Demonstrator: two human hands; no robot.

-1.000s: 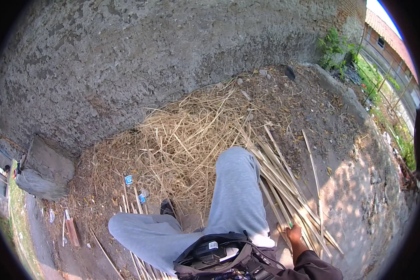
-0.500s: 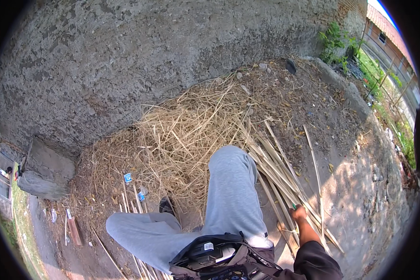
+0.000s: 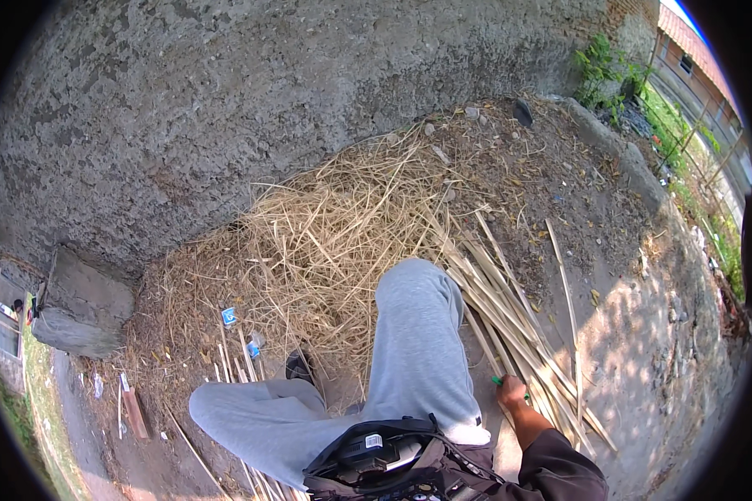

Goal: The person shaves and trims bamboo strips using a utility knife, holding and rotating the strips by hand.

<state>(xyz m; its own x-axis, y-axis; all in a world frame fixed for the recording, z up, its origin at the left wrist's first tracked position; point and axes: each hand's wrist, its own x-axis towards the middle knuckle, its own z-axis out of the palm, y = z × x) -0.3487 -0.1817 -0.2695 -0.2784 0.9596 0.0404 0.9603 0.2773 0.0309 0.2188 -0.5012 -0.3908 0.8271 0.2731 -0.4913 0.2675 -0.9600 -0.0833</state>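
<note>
My right hand (image 3: 512, 391) is closed around a small green object (image 3: 498, 381); bits of green show at its edge, but its kind is hidden. The hand is just left of a bundle of long pale split-bamboo strips (image 3: 522, 321), which fan out along the ground on my right. One strip (image 3: 564, 288) lies apart, farther right. My left hand does not show. Between my legs and the wall spreads a heap of thin straw-coloured shavings (image 3: 334, 230).
A rough grey wall (image 3: 251, 92) runs along the far side. At left stand a concrete block (image 3: 83, 309), more strips (image 3: 238, 359) and two blue-and-white cups or wrappers (image 3: 229, 316). A brown board (image 3: 134, 411) lies farther left. Black bag (image 3: 384, 447) at my waist.
My right hand has moved left, from over the bamboo strips to beside them, carrying the green object. The strips and shavings look unmoved.
</note>
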